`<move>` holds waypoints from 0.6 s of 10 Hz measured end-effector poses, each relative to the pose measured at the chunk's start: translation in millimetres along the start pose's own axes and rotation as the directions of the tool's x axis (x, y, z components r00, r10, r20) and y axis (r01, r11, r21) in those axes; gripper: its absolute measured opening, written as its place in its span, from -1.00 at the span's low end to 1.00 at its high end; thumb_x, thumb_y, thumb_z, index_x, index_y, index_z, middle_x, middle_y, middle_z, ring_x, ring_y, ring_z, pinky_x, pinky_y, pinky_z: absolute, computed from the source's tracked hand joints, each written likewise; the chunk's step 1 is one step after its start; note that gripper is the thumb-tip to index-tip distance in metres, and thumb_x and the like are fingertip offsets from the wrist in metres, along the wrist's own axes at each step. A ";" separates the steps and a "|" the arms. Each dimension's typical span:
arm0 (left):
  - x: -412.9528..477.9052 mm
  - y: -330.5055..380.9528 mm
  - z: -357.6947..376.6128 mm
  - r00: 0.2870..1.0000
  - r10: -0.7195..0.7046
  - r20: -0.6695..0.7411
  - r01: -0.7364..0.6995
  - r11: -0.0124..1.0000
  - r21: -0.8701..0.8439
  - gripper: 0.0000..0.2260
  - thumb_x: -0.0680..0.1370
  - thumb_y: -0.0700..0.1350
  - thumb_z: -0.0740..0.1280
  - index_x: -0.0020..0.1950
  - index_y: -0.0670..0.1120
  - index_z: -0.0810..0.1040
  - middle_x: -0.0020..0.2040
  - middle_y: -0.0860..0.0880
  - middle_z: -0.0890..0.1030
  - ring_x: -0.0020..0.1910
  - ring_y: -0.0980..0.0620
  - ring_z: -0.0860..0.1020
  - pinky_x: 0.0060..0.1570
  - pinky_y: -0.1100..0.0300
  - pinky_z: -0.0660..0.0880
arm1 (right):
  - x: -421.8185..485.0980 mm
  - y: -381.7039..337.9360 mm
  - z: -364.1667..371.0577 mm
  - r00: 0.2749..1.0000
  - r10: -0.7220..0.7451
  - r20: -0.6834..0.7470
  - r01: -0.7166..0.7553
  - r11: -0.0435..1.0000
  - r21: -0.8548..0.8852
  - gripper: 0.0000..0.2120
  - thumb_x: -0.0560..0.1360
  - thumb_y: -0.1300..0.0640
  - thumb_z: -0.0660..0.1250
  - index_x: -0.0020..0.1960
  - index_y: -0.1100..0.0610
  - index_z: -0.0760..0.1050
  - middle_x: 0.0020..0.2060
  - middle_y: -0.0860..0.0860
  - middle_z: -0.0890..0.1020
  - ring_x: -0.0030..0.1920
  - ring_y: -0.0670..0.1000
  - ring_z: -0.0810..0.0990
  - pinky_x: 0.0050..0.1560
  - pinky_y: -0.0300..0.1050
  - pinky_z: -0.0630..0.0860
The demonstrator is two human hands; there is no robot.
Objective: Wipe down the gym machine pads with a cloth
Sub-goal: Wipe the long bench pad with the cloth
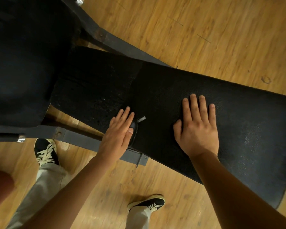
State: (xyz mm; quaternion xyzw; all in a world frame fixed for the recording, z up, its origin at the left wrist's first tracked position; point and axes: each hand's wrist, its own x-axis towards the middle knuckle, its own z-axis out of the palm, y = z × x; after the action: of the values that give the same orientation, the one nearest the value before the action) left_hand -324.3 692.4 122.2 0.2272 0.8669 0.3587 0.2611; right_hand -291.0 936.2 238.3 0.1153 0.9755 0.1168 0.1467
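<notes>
Pressing palm-down with the right hand (pixel 196 129) on a black cloth (pixel 163 86), fingers straight and a little spread. Resting the left hand (pixel 119 131) flat at the cloth's left edge, just beside a small white tag (pixel 142 119), fingers straight and close together. Cloth laid flat over the right part of the long bench pad (pixel 92 83). Below, a grey metal frame (pixel 134 157), a wooden floor (pixel 205 38) and black shoes (pixel 46 152).

Bench pad (pixel 238 123): black, matt, grainy vinyl-like covering. Frame (pixel 82 138): dull grey painted metal. Floor (pixel 205 38): wood-grain planks, slight sheen.
</notes>
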 end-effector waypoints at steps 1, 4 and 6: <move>6.7 -1.0 0.5 0.999 0.034 -0.014 -0.034 0.999 -0.008 -0.55 0.74 0.00 -0.03 0.63 -0.03 0.17 0.67 0.00 0.06 0.65 0.07 -0.07 0.60 0.07 -0.13 | 0.1 -0.1 -0.4 1.000 0.003 0.001 -0.003 1.000 -0.001 -0.39 0.67 -0.07 0.01 0.63 0.21 0.15 0.62 0.22 0.17 0.64 0.22 0.04 0.61 0.26 -0.02; 75.4 21.8 -9.0 0.994 0.111 0.019 -0.111 0.993 0.039 -0.56 0.74 0.00 -0.01 0.63 0.05 0.04 0.67 0.00 -0.03 0.64 0.07 -0.16 0.58 0.06 -0.18 | 0.2 -0.7 1.3 1.000 0.003 -0.005 -0.003 1.000 0.000 -0.39 0.67 -0.07 0.02 0.63 0.21 0.15 0.61 0.22 0.18 0.64 0.22 0.05 0.62 0.25 -0.03; 151.1 50.0 -16.1 0.987 0.142 -0.074 -0.143 0.990 -0.010 -0.56 0.75 -0.06 0.03 0.65 -0.04 0.14 0.67 -0.07 0.07 0.65 -0.03 -0.06 0.59 -0.07 -0.05 | 0.8 -1.1 -0.1 1.000 0.002 -0.014 -0.002 1.000 -0.001 -0.39 0.66 -0.06 0.01 0.62 0.23 0.17 0.60 0.24 0.20 0.63 0.24 0.08 0.61 0.28 0.00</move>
State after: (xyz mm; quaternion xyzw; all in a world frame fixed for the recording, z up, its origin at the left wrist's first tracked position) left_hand -438.9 804.1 125.2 0.2735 0.8547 0.3910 0.2046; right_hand -292.0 935.3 237.9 0.1153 0.9763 0.1180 0.1398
